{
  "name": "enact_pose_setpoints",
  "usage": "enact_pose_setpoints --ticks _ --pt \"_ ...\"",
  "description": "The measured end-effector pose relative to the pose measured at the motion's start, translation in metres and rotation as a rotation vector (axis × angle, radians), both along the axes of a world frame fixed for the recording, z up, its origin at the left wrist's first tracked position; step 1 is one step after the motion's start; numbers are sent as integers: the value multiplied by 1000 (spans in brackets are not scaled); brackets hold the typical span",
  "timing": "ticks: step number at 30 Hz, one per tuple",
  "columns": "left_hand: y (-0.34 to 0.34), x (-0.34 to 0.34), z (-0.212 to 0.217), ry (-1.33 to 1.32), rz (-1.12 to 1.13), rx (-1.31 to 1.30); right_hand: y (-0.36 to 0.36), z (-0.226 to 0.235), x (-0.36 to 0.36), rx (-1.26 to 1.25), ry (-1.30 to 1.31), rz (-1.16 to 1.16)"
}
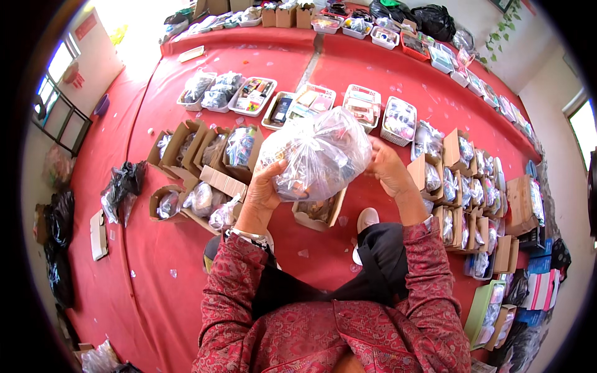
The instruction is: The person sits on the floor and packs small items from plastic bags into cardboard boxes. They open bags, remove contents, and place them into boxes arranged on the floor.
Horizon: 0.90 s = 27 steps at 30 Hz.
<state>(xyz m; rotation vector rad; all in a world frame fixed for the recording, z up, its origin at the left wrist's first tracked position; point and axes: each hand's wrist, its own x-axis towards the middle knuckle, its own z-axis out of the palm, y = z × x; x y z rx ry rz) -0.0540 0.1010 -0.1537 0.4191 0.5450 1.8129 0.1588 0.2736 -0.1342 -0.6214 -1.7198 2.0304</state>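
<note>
One clear plastic bag (318,154), roundish, no plain long axis — held up over an open cardboard box (311,221), between your left hand (263,191), grasping its left side, and your right hand (392,169), at its right edge — grip there unclear.

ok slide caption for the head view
Left hand and right hand at either side of a filled clear bag, above red floor with boxes and baskets.

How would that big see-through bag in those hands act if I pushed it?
The clear plastic bag would probably feel floppy, since its thin film is crinkled. It may be slippery, as the film looks shiny. Its rounded, bulging shape might roll a little.
</note>
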Motion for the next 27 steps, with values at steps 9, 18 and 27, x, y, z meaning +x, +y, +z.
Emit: enact_pose_setpoints --ticks 9,18,27 --pt "-1 18 25 202 162 25 -35 0 -25 -609 293 103" --pt "0 19 22 262 140 66 -40 3 -31 -497 292 -35" --pt "0 18 16 43 78 165 -39 1 -25 -445 273 -78"
